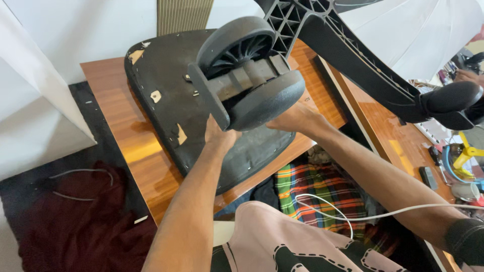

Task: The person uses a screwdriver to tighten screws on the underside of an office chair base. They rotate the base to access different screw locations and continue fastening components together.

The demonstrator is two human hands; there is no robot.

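**Black chair parts on glossy brown wood**

The twin-wheel plastic caster [247, 70] and ribbed plastic chair base [353, 55] are black. The upturned fabric-covered chair seat [166, 95] is dark charcoal, flecked tan. The glossy wooden table [116, 111] is reddish-brown. The folded checked cloth [322, 191] is green, red, yellow plaid.

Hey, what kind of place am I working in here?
Probably a home room or small workshop used for repairs: an upturned office chair seat on a wooden table, clothes heaped below, tools and clutter on a side desk.
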